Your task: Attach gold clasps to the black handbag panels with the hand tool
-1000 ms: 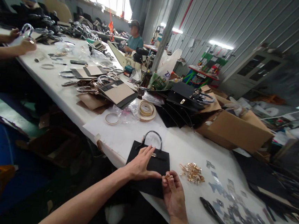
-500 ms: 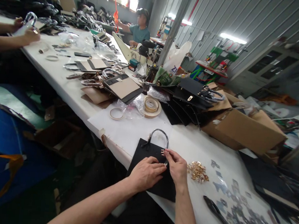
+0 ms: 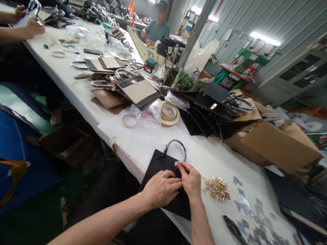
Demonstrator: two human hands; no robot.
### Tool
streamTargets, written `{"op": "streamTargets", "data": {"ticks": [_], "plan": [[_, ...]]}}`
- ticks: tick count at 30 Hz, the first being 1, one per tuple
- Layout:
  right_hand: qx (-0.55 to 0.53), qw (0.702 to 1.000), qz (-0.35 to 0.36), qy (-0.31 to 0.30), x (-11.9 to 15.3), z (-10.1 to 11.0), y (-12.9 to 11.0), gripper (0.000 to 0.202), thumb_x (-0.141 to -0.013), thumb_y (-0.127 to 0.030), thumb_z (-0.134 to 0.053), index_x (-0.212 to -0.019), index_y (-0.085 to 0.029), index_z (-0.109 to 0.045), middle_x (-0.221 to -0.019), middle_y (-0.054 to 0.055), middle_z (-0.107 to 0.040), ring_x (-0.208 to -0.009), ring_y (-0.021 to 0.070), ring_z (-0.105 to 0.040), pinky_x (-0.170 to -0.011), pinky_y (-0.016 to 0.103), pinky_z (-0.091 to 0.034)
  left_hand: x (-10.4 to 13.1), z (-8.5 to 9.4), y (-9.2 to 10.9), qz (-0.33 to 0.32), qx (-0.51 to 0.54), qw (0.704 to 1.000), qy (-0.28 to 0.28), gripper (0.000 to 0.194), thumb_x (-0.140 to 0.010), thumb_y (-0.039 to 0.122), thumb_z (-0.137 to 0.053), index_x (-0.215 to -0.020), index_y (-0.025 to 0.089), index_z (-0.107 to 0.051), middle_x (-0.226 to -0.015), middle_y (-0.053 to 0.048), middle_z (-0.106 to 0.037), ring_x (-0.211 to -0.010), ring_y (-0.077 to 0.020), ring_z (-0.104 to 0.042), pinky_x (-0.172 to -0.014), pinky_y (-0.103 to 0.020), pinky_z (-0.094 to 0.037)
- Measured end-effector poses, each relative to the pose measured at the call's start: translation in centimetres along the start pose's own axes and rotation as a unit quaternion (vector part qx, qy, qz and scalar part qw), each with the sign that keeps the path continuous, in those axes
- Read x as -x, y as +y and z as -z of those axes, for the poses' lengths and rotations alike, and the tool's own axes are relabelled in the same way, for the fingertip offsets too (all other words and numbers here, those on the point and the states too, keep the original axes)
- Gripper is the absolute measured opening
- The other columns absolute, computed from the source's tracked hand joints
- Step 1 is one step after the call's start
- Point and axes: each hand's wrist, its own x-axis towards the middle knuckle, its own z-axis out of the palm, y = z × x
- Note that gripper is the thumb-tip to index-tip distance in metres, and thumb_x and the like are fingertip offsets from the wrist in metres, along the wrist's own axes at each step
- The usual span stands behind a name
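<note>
A black bag panel (image 3: 154, 163) lies at the front edge of the white table, with a plastic-wrapped handle (image 3: 177, 142) standing up at its far side. My left hand (image 3: 162, 189) rests flat on the panel, its fingers stretched toward the right. Between the thumb and forefinger of my right hand (image 3: 188, 178) is a small gold metal piece (image 3: 175, 164), held over the panel just below the handle. A pile of gold metal pieces (image 3: 217, 188) sits to the right of my right hand.
Flat grey metal plates (image 3: 270, 242) and a black-handled tool (image 3: 239, 236) lie at the right. Tape rolls (image 3: 169, 113), stacked panels (image 3: 139, 91) and a cardboard box (image 3: 278, 144) are beyond. Another person's hands (image 3: 34, 27) work at the far left; a person (image 3: 158, 28) sits behind.
My right hand has moved slightly left with the gold piece, bringing it down to the panel. My left hand has hardly moved. The head view has shifted a little.
</note>
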Motion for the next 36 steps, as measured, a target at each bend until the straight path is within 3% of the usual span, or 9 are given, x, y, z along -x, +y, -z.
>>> {"op": "streamTargets", "data": {"ticks": [4,11,20,25,27,31,36], "plan": [[0.056,0.993,0.092,-0.044,0.0,0.8,-0.4,0.028,-0.100,-0.044,-0.056,-0.104,-0.027,-0.078,-0.109,0.005,-0.079,-0.100,0.0234,-0.073,-0.096,0.037,-0.057,0.0,-0.1,-0.1,0.000,0.001,1.000,0.002,0.026,-0.101,0.035,-0.060,-0.125,0.026,-0.064,-0.120,-0.001,-0.076,-0.120,-0.0239,-0.059,-0.094,-0.040,-0.048],[0.107,0.975,0.149,-0.126,-0.3,2.5,-0.3,0.027,-0.101,-0.034,-0.055,-0.119,-0.026,-0.073,-0.121,0.006,-0.075,-0.110,0.0243,-0.071,-0.102,0.040,-0.056,0.1,0.0,0.0,0.008,0.016,1.000,0.007,0.029,-0.099,0.034,-0.062,-0.127,0.026,-0.064,-0.117,-0.001,-0.076,-0.118,-0.0237,-0.060,-0.094,-0.039,-0.049],[0.260,0.935,0.193,-0.145,-0.9,2.9,-2.3,0.023,-0.099,-0.028,-0.055,-0.115,-0.026,-0.072,-0.110,0.007,-0.076,-0.094,0.0227,-0.073,-0.084,0.033,-0.058,-0.1,0.0,0.0,0.015,0.026,1.000,-0.004,0.028,-0.100,0.033,-0.061,-0.126,0.025,-0.065,-0.114,-0.004,-0.076,-0.117,-0.0266,-0.061,-0.096,-0.043,-0.051],[0.270,0.927,0.199,-0.170,-1.5,2.9,-2.3,0.022,-0.099,-0.027,-0.054,-0.113,-0.024,-0.071,-0.107,0.007,-0.074,-0.092,0.0218,-0.072,-0.082,0.032,-0.057,0.2,0.8,-0.5,0.017,0.112,0.993,0.018,0.035,-0.094,0.022,-0.065,-0.129,0.023,-0.064,-0.122,-0.007,-0.073,-0.121,-0.0249,-0.060,-0.104,-0.042,-0.053],[0.262,0.926,0.201,-0.181,-1.8,3.0,-2.2,0.022,-0.100,-0.027,-0.053,-0.113,-0.023,-0.071,-0.106,0.007,-0.073,-0.091,0.0215,-0.071,-0.083,0.032,-0.057,0.8,1.4,-1.2,0.058,0.135,0.986,0.074,0.040,-0.092,0.016,-0.064,-0.132,0.024,-0.062,-0.136,-0.008,-0.067,-0.133,-0.0263,-0.053,-0.112,-0.046,-0.050],[0.243,0.925,0.209,-0.204,-2.4,3.3,-2.3,0.022,-0.098,-0.023,-0.055,-0.113,-0.024,-0.072,-0.103,0.006,-0.073,-0.093,0.0210,-0.071,-0.086,0.031,-0.057,1.7,2.9,-3.3,0.230,0.113,0.952,0.165,0.055,-0.087,0.013,-0.065,-0.140,0.023,-0.055,-0.154,-0.012,-0.051,-0.146,-0.0324,-0.041,-0.121,-0.056,-0.040],[0.237,0.914,0.227,-0.238,-3.1,3.5,-2.4,0.023,-0.099,-0.021,-0.053,-0.114,-0.023,-0.072,-0.103,0.007,-0.072,-0.094,0.0208,-0.071,-0.087,0.032,-0.058,0.8,4.6,-5.5,0.342,0.211,0.906,0.135,0.071,-0.083,0.025,-0.071,-0.149,0.017,-0.046,-0.150,-0.018,-0.054,-0.126,-0.0308,-0.062,-0.110,-0.048,-0.050]]}}
